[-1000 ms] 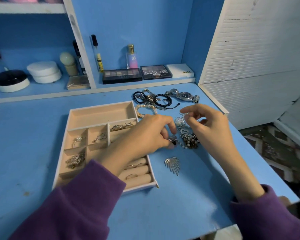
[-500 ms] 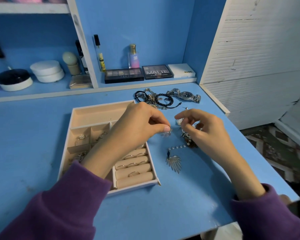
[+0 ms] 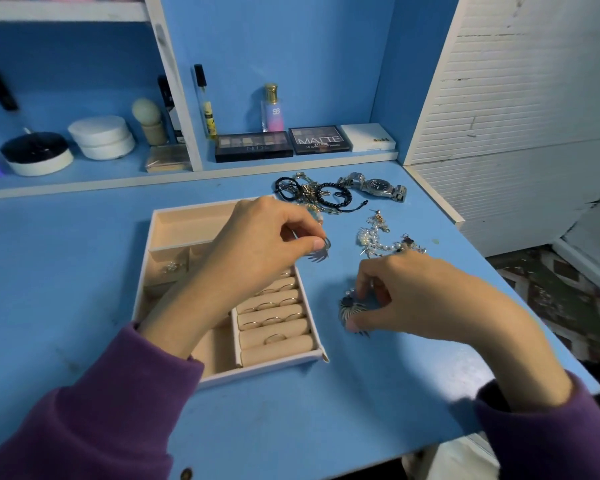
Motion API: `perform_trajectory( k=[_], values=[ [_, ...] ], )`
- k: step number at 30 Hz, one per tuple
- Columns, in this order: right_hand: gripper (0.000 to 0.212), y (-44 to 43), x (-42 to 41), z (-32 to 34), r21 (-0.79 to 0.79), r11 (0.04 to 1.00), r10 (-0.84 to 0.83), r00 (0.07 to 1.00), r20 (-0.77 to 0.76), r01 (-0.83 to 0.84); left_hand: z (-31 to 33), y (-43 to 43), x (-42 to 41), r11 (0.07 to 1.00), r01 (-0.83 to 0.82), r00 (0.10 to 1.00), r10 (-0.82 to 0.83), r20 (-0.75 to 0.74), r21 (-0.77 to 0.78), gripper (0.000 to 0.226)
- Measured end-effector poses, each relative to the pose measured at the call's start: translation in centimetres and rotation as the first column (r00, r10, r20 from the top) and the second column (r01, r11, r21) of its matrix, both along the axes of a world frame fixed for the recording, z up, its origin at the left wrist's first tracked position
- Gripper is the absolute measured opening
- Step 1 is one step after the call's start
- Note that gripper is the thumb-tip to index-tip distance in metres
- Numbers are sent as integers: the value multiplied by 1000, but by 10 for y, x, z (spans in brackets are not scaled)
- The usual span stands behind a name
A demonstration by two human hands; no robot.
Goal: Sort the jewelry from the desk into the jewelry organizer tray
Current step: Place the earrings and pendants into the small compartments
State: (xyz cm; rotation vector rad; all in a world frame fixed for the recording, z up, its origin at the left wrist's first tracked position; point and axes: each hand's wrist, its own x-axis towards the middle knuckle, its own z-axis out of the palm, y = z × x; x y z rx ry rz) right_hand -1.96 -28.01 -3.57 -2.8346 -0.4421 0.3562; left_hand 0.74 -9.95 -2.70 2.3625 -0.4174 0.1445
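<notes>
A beige jewelry organizer tray point(image 3: 187, 220) lies on the blue desk, with several rings on its padded rolls point(image 3: 274, 318) and small pieces in its left compartments. My left hand point(image 3: 257, 247) hovers over the tray's right edge and pinches a silver fan-shaped earring point(image 3: 318, 253). My right hand point(image 3: 406, 299) is down on the desk, its fingertips pinching the matching fan earring point(image 3: 350, 308) that lies there. A heap of pearl and silver earrings point(image 3: 378, 239) sits just beyond the right hand.
Black bracelets and chains point(image 3: 312, 194) and a steel watch point(image 3: 374, 187) lie at the back of the desk. Makeup palettes point(image 3: 284, 143), a perfume bottle point(image 3: 272, 107) and jars point(image 3: 101, 136) stand on the shelf behind. The desk's right edge drops to the floor.
My left hand has lifted its fan earring up and slightly left, over the tray's edge. My right hand has dropped from the heap to the other fan earring and taken hold of it.
</notes>
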Motion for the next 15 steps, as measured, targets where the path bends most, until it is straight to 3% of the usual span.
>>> perform_trajectory(
  k=[9,15],
  values=[
    [16,13,3,1,189,981,60,995,-81,-44,2,6,-2,1000,8,1000,-8,6,-5,4],
    [12,11,12,8,321,947,-7,997,74,-17,11,37,-8,998,-52,999,52,14,-23,9]
  ],
)
